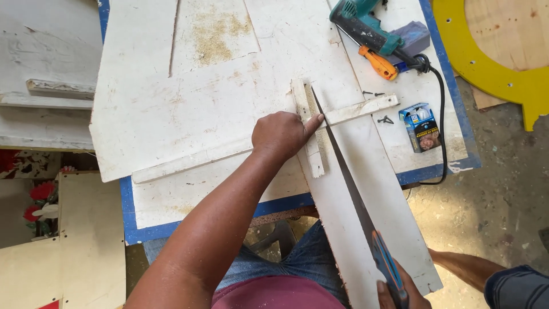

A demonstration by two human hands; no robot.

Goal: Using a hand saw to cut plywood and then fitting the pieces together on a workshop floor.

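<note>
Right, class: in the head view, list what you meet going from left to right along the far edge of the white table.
Patch of sawdust → teal power tool → orange-handled screwdriver → grey block → black cable

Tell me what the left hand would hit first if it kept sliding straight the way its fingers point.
The left hand points right, along the long white strip. Its fingertips nearly touch the handsaw blade, so probably that first, though height is unclear.
</note>
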